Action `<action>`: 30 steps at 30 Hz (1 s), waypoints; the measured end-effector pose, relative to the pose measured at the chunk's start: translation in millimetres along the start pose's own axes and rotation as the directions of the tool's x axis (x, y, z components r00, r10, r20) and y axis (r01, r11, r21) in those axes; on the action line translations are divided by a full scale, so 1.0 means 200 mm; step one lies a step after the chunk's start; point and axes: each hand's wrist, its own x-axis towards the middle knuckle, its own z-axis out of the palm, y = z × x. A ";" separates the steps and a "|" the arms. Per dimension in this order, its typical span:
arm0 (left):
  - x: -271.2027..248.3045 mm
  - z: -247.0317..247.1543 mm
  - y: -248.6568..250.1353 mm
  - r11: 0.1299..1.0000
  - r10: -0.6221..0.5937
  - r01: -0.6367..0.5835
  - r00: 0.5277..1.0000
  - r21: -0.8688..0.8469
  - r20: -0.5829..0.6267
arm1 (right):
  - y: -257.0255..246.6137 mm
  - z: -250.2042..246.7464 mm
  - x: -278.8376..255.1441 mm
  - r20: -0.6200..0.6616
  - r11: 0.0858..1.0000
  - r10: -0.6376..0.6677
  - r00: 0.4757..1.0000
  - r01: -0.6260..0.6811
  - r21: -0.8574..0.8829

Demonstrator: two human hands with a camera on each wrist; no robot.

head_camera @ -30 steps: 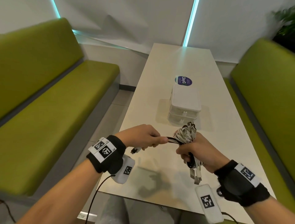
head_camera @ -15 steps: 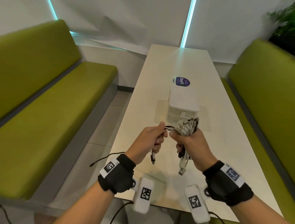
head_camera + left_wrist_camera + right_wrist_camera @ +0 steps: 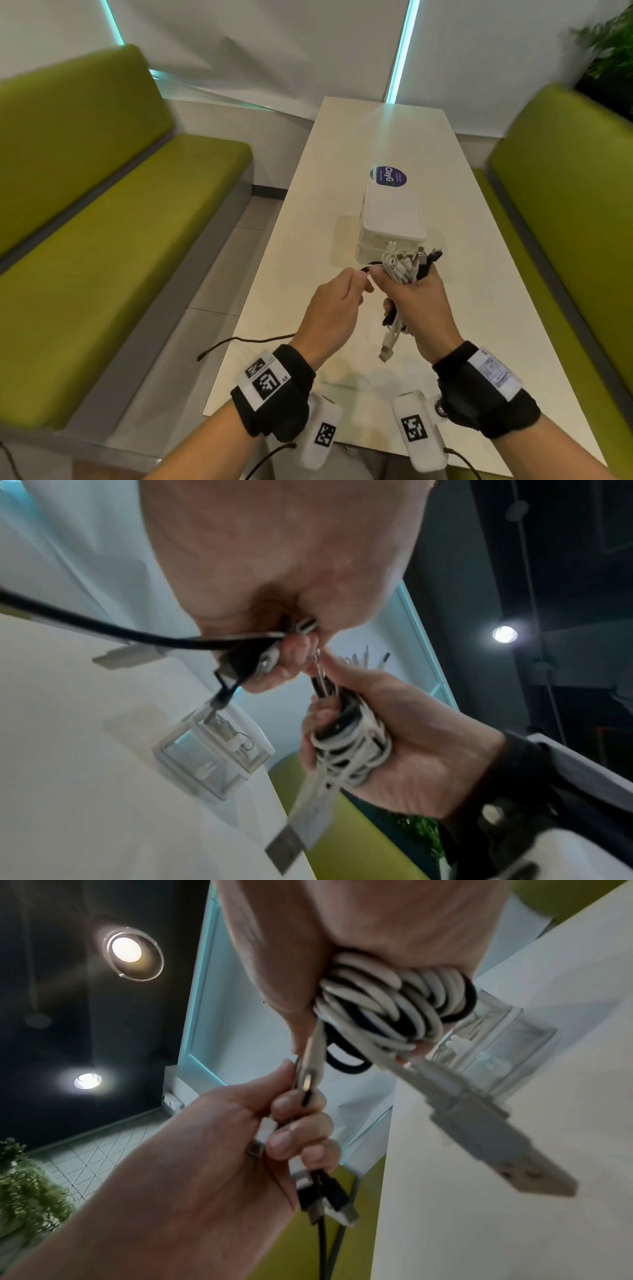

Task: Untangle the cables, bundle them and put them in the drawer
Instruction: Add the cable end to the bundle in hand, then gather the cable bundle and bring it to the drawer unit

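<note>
head view: from above and behind both hands, facing forward and down along the long white tabletop [image 3: 387,137] toward 12 o'clock.
left wrist view: very near, under the left hand [image 3: 274,569], facing up and across to the right hand [image 3: 404,739] at 4 o'clock.
right wrist view: very near, under the right hand [image 3: 377,920], facing the left hand [image 3: 219,1139] at 7 o'clock.
shared: all three show the bundle of white and black cables [image 3: 406,270] [image 3: 346,739] [image 3: 394,1007] and the clear plastic drawer box [image 3: 390,222] [image 3: 212,753] [image 3: 493,1053].
</note>
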 end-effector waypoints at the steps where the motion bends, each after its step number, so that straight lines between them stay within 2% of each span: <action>1: 0.00 0.02 0.01 0.999 0.035 -0.035 0.999 0.015 -0.013 | -0.01 0.00 0.00 0.009 1.000 0.005 1.000 -0.005 0.007; 5: -0.02 0.08 0.05 0.973 0.182 -0.173 0.982 0.155 -0.044 | -0.01 0.01 -0.03 -0.030 0.992 0.039 0.999 -0.035 0.120; 9: -0.01 0.12 0.09 0.979 0.204 -0.204 0.979 0.013 -0.002 | -0.03 0.02 -0.05 -0.067 0.976 0.096 0.993 -0.081 0.200; 17: 0.02 0.13 0.10 0.973 0.214 -0.208 0.975 -0.095 0.058 | -0.04 0.02 -0.06 -0.018 0.982 0.095 0.995 -0.090 0.164; 22: 0.04 0.08 0.10 0.979 0.199 -0.201 0.942 -0.019 0.270 | -0.02 -0.02 -0.08 0.082 0.967 0.130 0.988 -0.145 0.209; 26: 0.09 0.06 0.07 0.960 0.219 -0.275 0.862 0.059 0.458 | -0.02 -0.03 -0.05 0.105 0.963 0.148 0.983 -0.167 0.211; 28: 0.10 0.06 0.06 0.946 0.230 -0.309 0.849 0.095 0.476 | -0.02 -0.03 -0.04 0.124 0.958 0.156 0.980 -0.181 0.221; 30: 0.09 0.06 0.04 0.942 0.228 -0.312 0.864 0.122 0.450 | -0.04 -0.03 -0.03 0.153 0.956 0.153 0.976 -0.186 0.227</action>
